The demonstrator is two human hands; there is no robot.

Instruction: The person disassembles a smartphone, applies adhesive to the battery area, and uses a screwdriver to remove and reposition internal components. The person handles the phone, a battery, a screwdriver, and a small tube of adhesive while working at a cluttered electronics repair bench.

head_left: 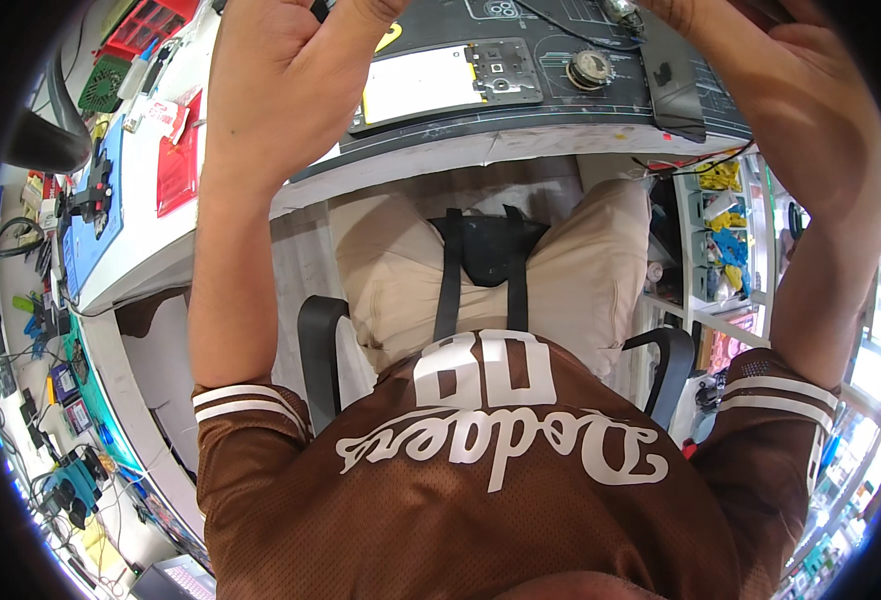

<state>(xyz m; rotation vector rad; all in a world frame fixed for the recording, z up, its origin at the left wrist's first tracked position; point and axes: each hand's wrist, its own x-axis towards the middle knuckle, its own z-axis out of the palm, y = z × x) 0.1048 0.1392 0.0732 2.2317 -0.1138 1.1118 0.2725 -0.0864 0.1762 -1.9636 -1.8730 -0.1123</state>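
My left hand (295,50) reaches over the bench at the top of the view. Its fingers run past the upper edge, so I cannot see what they hold. My right hand (750,22) is at the top right, its fingers likewise cut off or hidden. Between my hands lies an opened phone (508,72) with a white panel and a dark circuit section, close to my left wrist. A small round metal tin (588,70) stands right of it. Beside my right forearm rests a dark glossy phone-sized slab (672,92) near the bench edge.
The dark work mat (615,115) covers the bench in front. At left are a red packet (178,165), a blue mat (100,225) and a black curved arm (55,135). Shelves with bagged parts (725,240) stand at right. Chair armrests (322,345) flank me.
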